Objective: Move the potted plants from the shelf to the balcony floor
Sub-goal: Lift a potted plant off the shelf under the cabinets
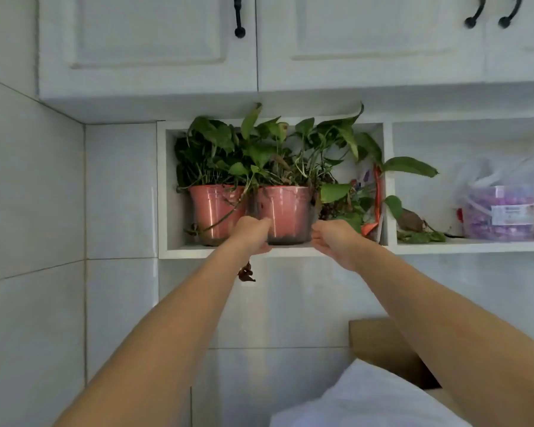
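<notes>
Two pink pots of green leafy plants stand side by side in a white shelf niche (pixel 219 253) under the wall cabinets. The left pot (pixel 211 211) is at the niche's left. The right pot (pixel 285 211) is in the middle, with soil showing through its lower wall. My left hand (pixel 253 234) touches the right pot's lower left side, fingers curled on it. My right hand (pixel 333 238) is at its lower right side, fingers apart, and contact cannot be told. A third, smaller plant (pixel 349 201) fills the niche's right end.
White cabinet doors with black handles (pixel 239 16) hang above. To the right, an open shelf (pixel 475 246) holds fallen leaves and a plastic bag with a purple box (pixel 500 208). Tiled wall lies below and left. A brown carton (pixel 383 346) and white cloth sit at bottom right.
</notes>
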A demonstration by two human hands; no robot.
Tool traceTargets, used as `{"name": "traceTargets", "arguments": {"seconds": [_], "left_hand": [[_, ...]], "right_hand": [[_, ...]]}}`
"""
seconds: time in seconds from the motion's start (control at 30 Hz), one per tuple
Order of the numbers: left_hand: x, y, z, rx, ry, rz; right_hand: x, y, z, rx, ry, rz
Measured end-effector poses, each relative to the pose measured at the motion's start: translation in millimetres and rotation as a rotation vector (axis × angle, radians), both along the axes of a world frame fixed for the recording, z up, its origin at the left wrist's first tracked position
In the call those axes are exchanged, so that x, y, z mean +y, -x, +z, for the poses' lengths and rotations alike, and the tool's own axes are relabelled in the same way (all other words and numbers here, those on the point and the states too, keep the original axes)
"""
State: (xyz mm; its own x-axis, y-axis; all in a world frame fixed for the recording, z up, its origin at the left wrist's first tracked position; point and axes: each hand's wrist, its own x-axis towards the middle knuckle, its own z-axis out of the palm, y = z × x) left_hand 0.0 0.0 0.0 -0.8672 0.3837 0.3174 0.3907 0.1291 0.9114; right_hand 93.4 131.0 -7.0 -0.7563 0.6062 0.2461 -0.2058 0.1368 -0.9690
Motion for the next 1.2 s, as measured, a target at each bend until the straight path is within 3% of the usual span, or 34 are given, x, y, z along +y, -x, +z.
{"name": "traceTargets", "arguments": {"seconds": [0.1,0.33,0.53,0.7,1.2], "left_hand": [[13.5,43.7,6.2,0.019,-0.018,0.025],[46.4,93.6,16.7,-0.286,-0.131,-0.196],[63.9,120.7,12.4,-0.388,-0.213,-0.284],[61.2,111.9,14.3,-0.369,-0.195,-0.300],[18.1,49.1,20.0,-0.333,-0.133,-0.238]], "right_hand": [[18.4,35.8,7.6,-0.014,-0.035,-0.086],[43.2,98.3,18.5,-0.004,0.133,-0.002],[49.4,118.4,19.9,-0.057,0.159,0.012],[47.7,114.3,20.8,-0.079,0.122,-0.048],[20.1,54.7,24.0,-0.083,0.194,0.039]]}}
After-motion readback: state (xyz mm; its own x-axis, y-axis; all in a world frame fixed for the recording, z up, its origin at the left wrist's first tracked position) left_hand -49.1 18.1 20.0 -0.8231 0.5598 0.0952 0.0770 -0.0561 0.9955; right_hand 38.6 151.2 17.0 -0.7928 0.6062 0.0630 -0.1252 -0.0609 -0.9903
